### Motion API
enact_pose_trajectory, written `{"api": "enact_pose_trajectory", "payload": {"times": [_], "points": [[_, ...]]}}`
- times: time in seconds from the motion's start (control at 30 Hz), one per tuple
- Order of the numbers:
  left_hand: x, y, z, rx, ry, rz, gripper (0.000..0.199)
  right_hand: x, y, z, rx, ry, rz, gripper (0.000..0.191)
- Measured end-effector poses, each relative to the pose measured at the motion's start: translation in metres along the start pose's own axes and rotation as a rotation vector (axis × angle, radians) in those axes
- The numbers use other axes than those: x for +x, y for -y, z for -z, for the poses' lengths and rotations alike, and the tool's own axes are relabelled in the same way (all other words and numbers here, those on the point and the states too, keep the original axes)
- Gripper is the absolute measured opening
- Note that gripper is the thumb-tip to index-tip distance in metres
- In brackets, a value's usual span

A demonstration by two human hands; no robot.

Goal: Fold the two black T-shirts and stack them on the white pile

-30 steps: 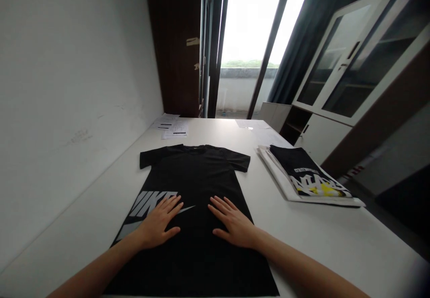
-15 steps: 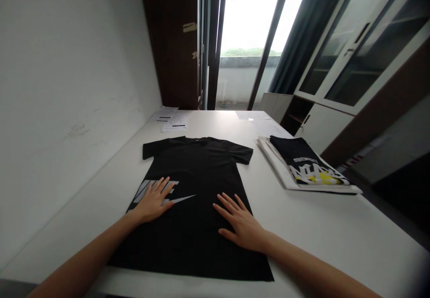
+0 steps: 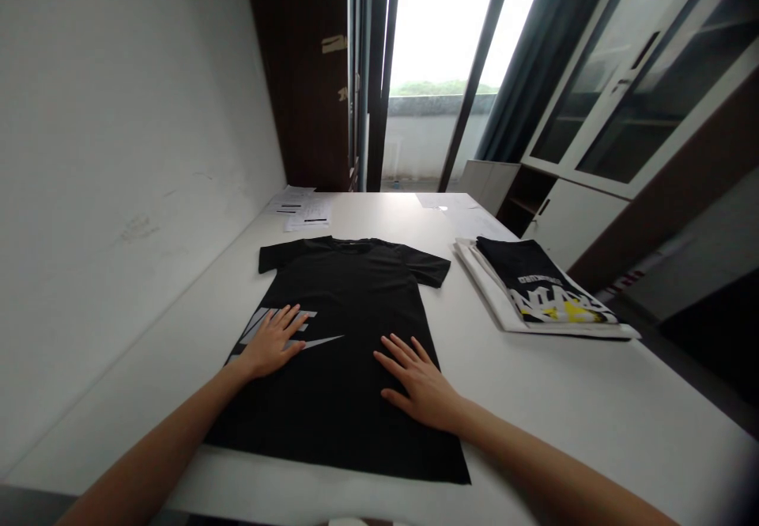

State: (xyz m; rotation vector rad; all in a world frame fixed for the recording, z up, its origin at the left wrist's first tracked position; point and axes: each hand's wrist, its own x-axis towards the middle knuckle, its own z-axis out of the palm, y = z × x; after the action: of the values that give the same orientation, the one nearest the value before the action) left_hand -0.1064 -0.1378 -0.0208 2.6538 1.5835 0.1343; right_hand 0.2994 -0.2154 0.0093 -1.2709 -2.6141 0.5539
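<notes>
A black short-sleeved T-shirt lies spread out on the white table, its collar at the far end and its hem toward me. Grey lettering and a pointed grey stripe mark its left half. My left hand rests flat over that print, fingers stretched forward, hiding part of it. On the right half of the shirt, my right hand lies palm down with its fingers spread. Neither hand grips the cloth.
Folded garments, black with white and yellow print on top of white ones, lie at the right of the table. Paper sheets are at the far left, beside the wall. White cabinets stand beyond the right edge.
The shirt has shifted slightly away from me, its hem now farther from the table's near edge. Both hands, still flat on it, have moved slightly forward.
</notes>
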Motion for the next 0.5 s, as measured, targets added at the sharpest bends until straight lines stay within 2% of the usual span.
{"api": "enact_pose_trajectory", "payload": {"times": [0.17, 0.27, 0.37, 0.5], "points": [[-0.003, 0.006, -0.001, -0.005, 0.031, 0.005, 0.068, 0.000, -0.004, 0.006, -0.001, 0.018, 0.028, 0.066], [0.002, 0.008, 0.001, -0.017, 0.057, 0.032, 0.069, 0.010, -0.014, 0.012, -0.021, 0.004, 0.040, 0.063], [0.015, 0.005, 0.003, -0.008, 0.056, 0.044, 0.071, 0.033, -0.038, 0.019, -0.069, -0.042, 0.049, 0.061], [0.048, 0.004, -0.001, 0.004, 0.048, 0.088, 0.068, 0.075, -0.088, 0.023, -0.151, -0.152, -0.033, 0.059]]}}
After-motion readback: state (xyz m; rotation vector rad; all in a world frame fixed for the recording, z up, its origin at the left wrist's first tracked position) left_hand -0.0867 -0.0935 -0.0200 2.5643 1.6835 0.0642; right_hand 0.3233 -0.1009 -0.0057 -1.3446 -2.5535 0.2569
